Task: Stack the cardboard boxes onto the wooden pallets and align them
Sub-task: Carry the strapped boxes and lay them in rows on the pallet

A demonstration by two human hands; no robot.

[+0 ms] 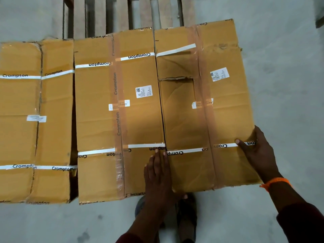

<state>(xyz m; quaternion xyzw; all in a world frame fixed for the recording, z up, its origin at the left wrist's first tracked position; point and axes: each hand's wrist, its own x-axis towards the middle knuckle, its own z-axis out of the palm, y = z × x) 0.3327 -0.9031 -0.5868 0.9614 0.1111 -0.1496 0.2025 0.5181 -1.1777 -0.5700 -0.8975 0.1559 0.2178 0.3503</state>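
Note:
Three long brown cardboard boxes with white "Crompton" straps lie side by side in the head view: a left box (35,120), a middle box (119,120) and a right box (219,120). The right box has a dented, torn top. My left hand (159,174) lies flat on the seam between the middle and right boxes near their front edge. My right hand (257,153) grips the right box's front right corner, thumb on top over the strap. A wooden pallet (122,13) shows beyond the boxes.
Grey concrete floor (289,85) surrounds the boxes on the right and in front. A narrow gap separates the left and middle boxes. My feet in dark shoes (185,216) stand just in front of the boxes.

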